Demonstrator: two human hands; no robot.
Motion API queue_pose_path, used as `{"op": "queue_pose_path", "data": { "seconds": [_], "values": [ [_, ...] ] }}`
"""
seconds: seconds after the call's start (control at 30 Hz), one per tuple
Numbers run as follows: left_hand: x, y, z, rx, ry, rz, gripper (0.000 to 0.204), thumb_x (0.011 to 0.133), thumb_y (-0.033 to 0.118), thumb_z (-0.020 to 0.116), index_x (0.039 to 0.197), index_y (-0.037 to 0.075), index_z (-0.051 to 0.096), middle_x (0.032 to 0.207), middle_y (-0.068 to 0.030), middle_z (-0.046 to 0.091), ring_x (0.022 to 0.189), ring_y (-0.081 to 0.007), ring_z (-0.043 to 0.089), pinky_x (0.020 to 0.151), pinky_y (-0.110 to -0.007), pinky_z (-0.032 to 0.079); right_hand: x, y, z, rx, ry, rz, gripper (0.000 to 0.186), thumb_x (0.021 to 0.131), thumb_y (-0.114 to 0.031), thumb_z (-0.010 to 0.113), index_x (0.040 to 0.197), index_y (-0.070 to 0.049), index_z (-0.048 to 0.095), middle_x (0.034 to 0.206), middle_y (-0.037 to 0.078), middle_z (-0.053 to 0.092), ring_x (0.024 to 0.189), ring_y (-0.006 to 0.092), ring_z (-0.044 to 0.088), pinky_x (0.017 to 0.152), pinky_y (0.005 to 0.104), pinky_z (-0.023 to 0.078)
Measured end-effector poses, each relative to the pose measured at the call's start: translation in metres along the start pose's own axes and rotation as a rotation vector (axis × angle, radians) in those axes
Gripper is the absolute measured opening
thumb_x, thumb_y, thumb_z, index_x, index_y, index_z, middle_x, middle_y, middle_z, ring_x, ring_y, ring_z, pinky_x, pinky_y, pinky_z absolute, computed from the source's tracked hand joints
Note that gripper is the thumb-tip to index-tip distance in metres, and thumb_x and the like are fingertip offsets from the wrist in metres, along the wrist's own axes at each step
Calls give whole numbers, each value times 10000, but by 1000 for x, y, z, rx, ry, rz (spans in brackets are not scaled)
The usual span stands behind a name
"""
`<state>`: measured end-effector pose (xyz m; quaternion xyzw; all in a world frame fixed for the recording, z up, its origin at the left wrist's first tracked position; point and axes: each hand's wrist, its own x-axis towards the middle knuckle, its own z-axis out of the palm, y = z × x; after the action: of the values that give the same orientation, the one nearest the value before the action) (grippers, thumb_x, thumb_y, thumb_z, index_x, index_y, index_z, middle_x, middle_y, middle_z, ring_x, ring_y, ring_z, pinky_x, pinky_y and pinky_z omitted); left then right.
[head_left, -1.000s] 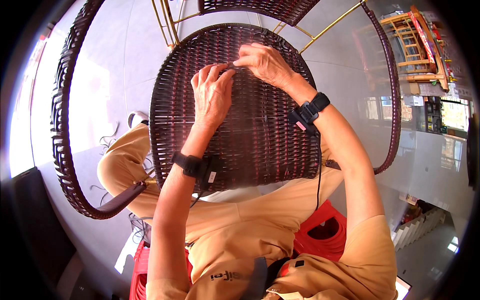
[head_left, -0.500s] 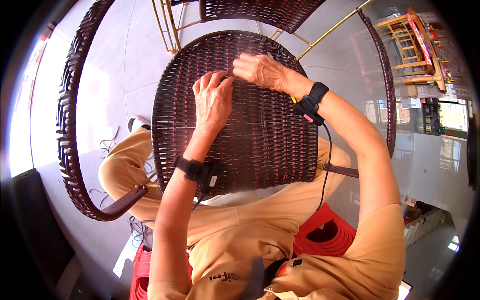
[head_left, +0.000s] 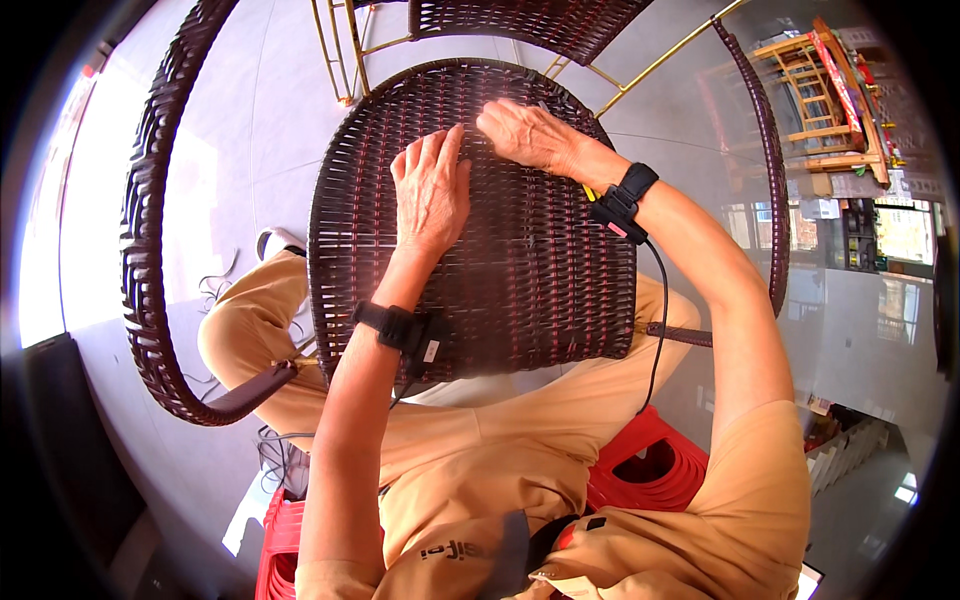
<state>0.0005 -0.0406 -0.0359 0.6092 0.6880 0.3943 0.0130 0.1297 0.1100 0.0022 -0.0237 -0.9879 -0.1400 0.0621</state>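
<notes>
Setting: pale tiled floor (head_left: 250,150) in bright daylight, seen from above a seated person in tan trousers.
Seat: stacked red plastic stools (head_left: 650,470) under the person, nearest the camera.
Work piece: dark brown woven wicker chair seat (head_left: 520,270) lying across the lap, its woven face up; a curved woven armrest (head_left: 150,250) arcs round on the left, another on the right.
Left hand (head_left: 432,190): flat on the weave near the middle, fingers stretched out and pressing, not closed on anything.
Right hand (head_left: 525,135): just beyond, near the far rim of the seat, fingertips bent into the weave as if pinching a strand; whether it has hold of one I cannot tell.
Wrists: black strapped bands (head_left: 400,328) on both, a cable trailing from the right one.
Far: gold metal chair frame (head_left: 345,60); wooden furniture at the upper right.
Risk: the pinched strand looks liable to slip or loosen if the flat hand eases off; the cable could catch on the armrest.
</notes>
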Motion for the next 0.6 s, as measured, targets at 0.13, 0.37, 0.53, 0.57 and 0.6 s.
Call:
{"op": "queue_pose_path", "data": {
  "seconds": [0.13, 0.37, 0.53, 0.57, 0.6],
  "values": [
    [0, 1, 1, 32, 1, 12, 382, 902, 169, 525, 1273, 77, 505, 1184, -96, 531, 1101, -259, 483, 968, -408, 330, -4, 6, -3, 80, 40, 142, 143, 789, -1, 536, 925, 18, 498, 878, 138, 543, 839, 252, 611, 684, 316, 567],
    [0, 1, 1, 75, -12, 9, 406, 905, 165, 517, 1295, 64, 471, 1171, -104, 532, 1095, -256, 484, 965, -414, 334, -2, 0, -24, 319, 96, 354, 243, 857, -12, 512, 1095, -34, 553, 942, 96, 562, 833, 263, 639, 747, 362, 560],
    [0, 1, 2, 83, 1, 8, 407, 911, 152, 502, 1301, 48, 455, 1160, -111, 539, 1081, -259, 489, 959, -413, 337, 2, -9, -19, 438, 157, 357, 244, 857, -24, 541, 1036, -126, 672, 1097, 30, 602, 928, 231, 641, 794, 343, 553],
    [0, 0, 2, 84, 0, 7, 407, 911, 152, 502, 1301, 48, 455, 1160, -111, 539, 1081, -259, 489, 959, -413, 337, 3, -10, -18, 439, 157, 357, 244, 857, -24, 541, 1036, -126, 672, 1097, 30, 602, 928, 231, 641, 794, 343, 553],
    [0, 0, 2, 77, 1, 0, 408, 910, 151, 503, 1302, 52, 455, 1164, -109, 538, 1083, -258, 487, 959, -413, 336, 4, -11, -17, 405, 172, 327, 239, 858, -28, 542, 1028, -129, 678, 1097, 28, 604, 939, 226, 639, 792, 340, 554]
  ]
}}
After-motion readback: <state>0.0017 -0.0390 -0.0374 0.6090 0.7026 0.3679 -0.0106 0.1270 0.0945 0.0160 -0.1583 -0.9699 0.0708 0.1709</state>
